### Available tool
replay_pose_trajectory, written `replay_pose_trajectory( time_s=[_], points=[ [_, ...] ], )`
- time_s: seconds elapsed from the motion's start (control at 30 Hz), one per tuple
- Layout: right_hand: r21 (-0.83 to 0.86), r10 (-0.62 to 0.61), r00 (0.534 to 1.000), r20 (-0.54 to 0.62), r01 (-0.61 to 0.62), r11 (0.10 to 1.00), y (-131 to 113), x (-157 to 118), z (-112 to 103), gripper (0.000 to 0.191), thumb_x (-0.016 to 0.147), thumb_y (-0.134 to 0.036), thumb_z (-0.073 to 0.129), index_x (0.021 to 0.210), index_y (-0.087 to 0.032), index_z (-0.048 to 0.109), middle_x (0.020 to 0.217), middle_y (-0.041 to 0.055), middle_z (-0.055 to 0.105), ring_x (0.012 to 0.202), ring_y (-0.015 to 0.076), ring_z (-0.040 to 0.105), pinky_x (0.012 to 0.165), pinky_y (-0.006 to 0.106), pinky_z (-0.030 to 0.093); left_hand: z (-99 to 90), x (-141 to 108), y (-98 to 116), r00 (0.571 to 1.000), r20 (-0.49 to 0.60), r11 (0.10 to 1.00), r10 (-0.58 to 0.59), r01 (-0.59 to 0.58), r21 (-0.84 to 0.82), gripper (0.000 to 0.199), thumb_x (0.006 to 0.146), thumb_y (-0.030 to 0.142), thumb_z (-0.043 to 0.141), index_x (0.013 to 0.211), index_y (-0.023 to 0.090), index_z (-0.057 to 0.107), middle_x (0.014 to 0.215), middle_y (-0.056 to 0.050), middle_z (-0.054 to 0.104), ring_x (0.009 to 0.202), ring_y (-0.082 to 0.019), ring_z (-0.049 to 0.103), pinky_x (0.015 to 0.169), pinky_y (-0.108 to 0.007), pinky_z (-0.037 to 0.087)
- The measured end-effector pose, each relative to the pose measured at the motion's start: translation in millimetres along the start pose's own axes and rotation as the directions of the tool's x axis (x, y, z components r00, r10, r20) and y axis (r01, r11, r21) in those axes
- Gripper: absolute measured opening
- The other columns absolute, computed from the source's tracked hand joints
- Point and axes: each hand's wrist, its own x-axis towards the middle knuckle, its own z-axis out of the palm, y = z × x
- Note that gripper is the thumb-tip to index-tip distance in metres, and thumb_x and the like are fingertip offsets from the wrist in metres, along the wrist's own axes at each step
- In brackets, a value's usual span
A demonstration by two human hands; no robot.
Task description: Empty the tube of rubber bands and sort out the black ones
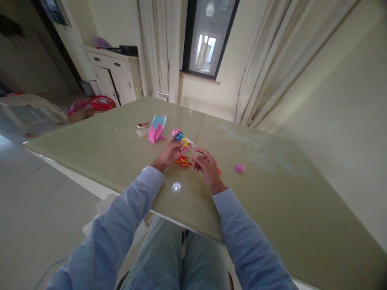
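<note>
Colourful packet (pixel 179 136): raised just above the desk (pixel 266 201); pink end up and to the left, blue and yellow along the middle, a clear tail (pixel 192 147) slanting down to the right.
Heft and feel: probably light, with a slick, thin covering that could slide or crumple if squeezed; how firm the inside is cannot be told.
Best hold: likely the blue and yellow middle, supported from beneath with only mild pressure; the tail looks flimsiest and would suit a gentle pinch.
Bright round spot (pixel 176 187): near the front edge of the desk; a small clear disc or a reflection, hard to say which.
Right grip (pixel 208 163): fingers partly curled, index finger reaching to the tail; whether it pinches or merely touches, I cannot tell.
Left grip (pixel 172 153): closed round the packet at its yellow part.
Red-and-yellow strands (pixel 184 162): a loose heap on the desk, between the two grips.
Pink lump (pixel 240 168): on the desk, well apart from the right grip, on its right.
Pink piece (pixel 155 133): beyond the left grip, overlapping a blue face mask (pixel 159 120).
White cabinet (pixel 121 68): past the far left of the desk, two drawers above its doors.
Window (pixel 208 44): dark-framed, at the back, between pale curtains (pixel 160 48).
</note>
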Motion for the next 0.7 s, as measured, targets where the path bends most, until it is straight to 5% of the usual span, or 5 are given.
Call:
replay_pose_trajectory(
  time_s=[0.2, 0.47, 0.7],
  points=[
    [0.078, 0.133, 0.959, 0.248, -0.156, 0.985, 4.9, -4.5, 3.6, 0.078, 0.076, -0.043, 0.076, 0.145, -0.026, 0.045, 0.06, -0.0077, 0.066, 0.038, 0.0078, 0.046, 0.036, 0.018, 0.033, -2.8, -2.0, -7.2, 0.992, 0.08, 0.994, -0.101, 0.098, 0.043, 0.027, 0.07, 0.006, 0.073, 0.096, 0.01, 0.065, 0.094, -0.009, 0.076, 0.084, -0.02, 0.075, 0.082, -0.03, 0.061],
    [0.211, 0.153, 0.948, 0.279, -0.216, 0.953, 1.4, -5.8, 3.4, 0.068, 0.073, -0.037, 0.077, 0.134, -0.026, 0.048, 0.055, -0.011, 0.061, 0.032, 0.0049, 0.035, 0.03, 0.016, 0.023, 3.1, -6.4, -5.5, 0.991, 0.074, 0.992, -0.115, 0.111, 0.054, 0.022, 0.069, 0.006, 0.077, 0.089, 0.009, 0.067, 0.088, -0.009, 0.076, 0.078, -0.017, 0.074, 0.079, -0.026, 0.061],
    [0.158, 0.2, 0.917, 0.345, -0.267, 0.951, 2.1, -6.4, -1.9, 0.067, 0.074, -0.036, 0.075, 0.135, -0.025, 0.048, 0.049, -0.0128, 0.057, 0.028, 0.0038, 0.028, 0.03, 0.016, 0.021, 3.6, -11.6, -6.1, 0.984, 0.104, 0.986, -0.144, 0.133, 0.101, 0.027, 0.067, 0.008, 0.081, 0.091, 0.011, 0.068, 0.092, -0.009, 0.077, 0.088, -0.022, 0.075, 0.087, -0.034, 0.061]
  ],
)
